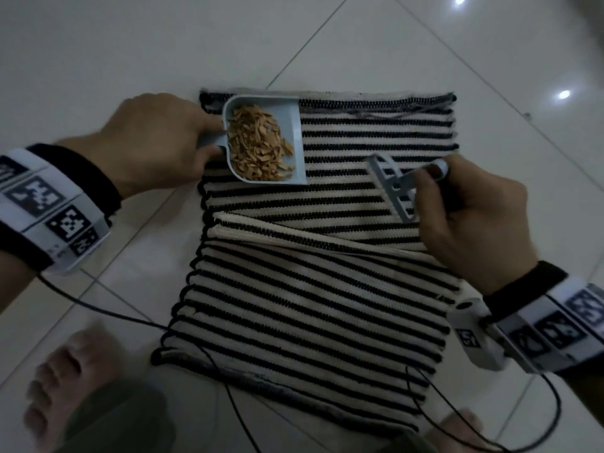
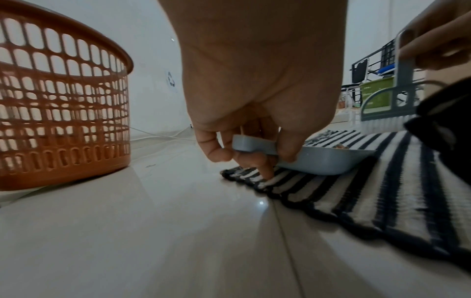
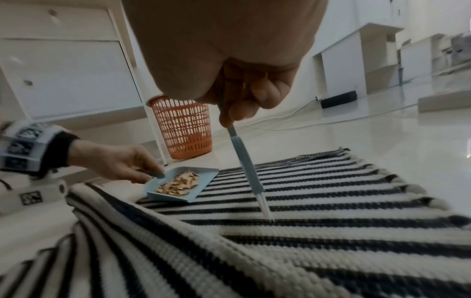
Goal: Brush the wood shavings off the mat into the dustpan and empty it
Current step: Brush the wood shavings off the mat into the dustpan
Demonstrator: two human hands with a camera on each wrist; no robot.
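Observation:
A black-and-white striped mat [image 1: 310,289] lies on the tiled floor, with a fold across its middle. At its far left corner sits a pale blue dustpan [image 1: 294,125] holding a heap of tan wood shavings [image 1: 258,142]. My left hand [image 1: 157,138] grips the dustpan's short handle [image 2: 254,144]; the pan [image 2: 328,161] rests on the mat [image 2: 382,191]. My right hand [image 1: 470,207] holds a small grey-blue brush [image 1: 392,184] by its handle, bristles [image 3: 265,209] touching the mat [image 3: 331,221]. In the right wrist view the dustpan [image 3: 201,175] and shavings [image 3: 178,184] lie left of the brush [image 3: 244,161].
An orange mesh basket [image 2: 61,113] stands on the floor left of the mat, also the basket [image 3: 183,129] beside a white drawer cabinet [image 3: 63,60]. Black cables [image 1: 228,397] cross the mat's near edge. My bare feet [image 1: 62,380] are at the near side.

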